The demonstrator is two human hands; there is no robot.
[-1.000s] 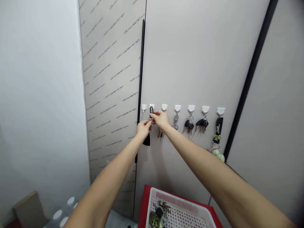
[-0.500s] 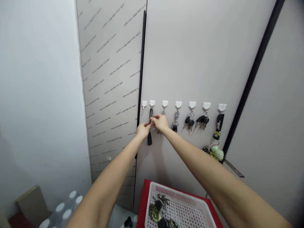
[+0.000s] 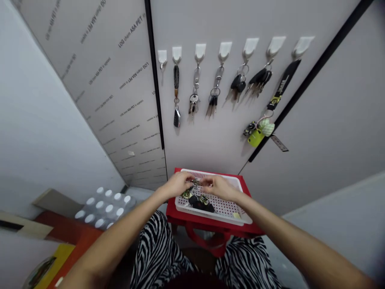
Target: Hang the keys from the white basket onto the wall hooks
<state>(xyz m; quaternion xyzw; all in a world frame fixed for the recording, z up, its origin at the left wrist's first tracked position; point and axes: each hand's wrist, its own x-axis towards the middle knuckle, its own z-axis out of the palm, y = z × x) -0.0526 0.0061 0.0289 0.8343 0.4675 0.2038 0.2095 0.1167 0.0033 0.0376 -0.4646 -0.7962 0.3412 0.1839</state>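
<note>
Both hands hover over a white perforated basket [image 3: 228, 212] that rests on a red stool [image 3: 210, 226]. My left hand [image 3: 177, 184] and my right hand [image 3: 217, 187] are curled, pinching a bunch of keys [image 3: 195, 182] between them above the basket. More keys with round green fobs [image 3: 197, 199] lie in the basket. On the wall above, a row of white hooks [image 3: 225, 47] carries several key sets; a black strap with a key fob [image 3: 176, 96] hangs from the second hook, and the leftmost hook [image 3: 162, 57] is bare.
A pack of white-capped bottles [image 3: 104, 206] stands on the floor at left, beside a cardboard piece [image 3: 57, 202]. A black lanyard with green and yellow charms [image 3: 264, 120] hangs from the rightmost hook. Zebra-patterned trousers [image 3: 162, 253] show below the stool.
My hands left the strap on the second hook and dropped to the basket, where they now pinch another bunch of keys. The view tilted downward.
</note>
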